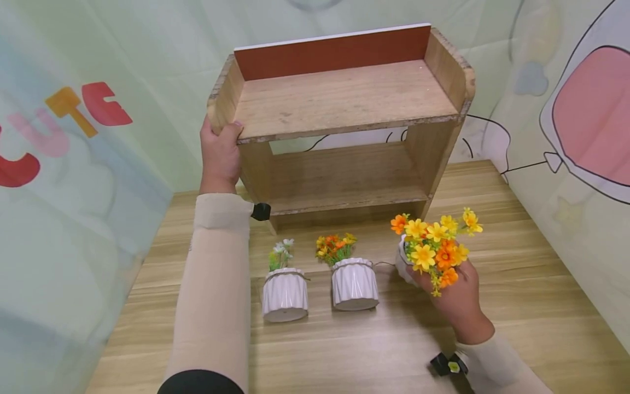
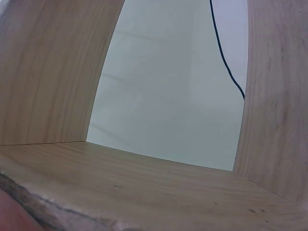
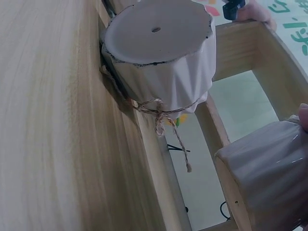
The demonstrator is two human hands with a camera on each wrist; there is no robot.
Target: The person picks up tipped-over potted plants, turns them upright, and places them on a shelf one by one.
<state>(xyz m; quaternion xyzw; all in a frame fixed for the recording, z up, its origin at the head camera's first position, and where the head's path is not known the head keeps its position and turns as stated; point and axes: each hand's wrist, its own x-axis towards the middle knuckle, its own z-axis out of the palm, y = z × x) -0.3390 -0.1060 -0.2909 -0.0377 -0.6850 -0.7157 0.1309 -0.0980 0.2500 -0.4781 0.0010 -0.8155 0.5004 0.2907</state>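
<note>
A two-tier wooden shelf [image 1: 344,131] with a red back panel stands at the back of the table. My left hand [image 1: 221,150] grips its upper left side wall. My right hand [image 1: 455,298] holds a white ribbed pot of yellow and orange flowers [image 1: 435,249], tilted, just above the table in front of the shelf's right side. That held pot [image 3: 269,178] fills the lower right of the right wrist view. Two more white pots stand in a row: one with white flowers [image 1: 284,293] and one with orange flowers [image 1: 353,282]. The left wrist view shows only the shelf's inside [image 2: 144,178].
The wooden table [image 1: 344,350] runs forward toward me. Printed fabric walls close in on the left, back and right. A thin black cord [image 2: 226,57] hangs behind the shelf. A twine bow hangs from the middle pot [image 3: 163,57].
</note>
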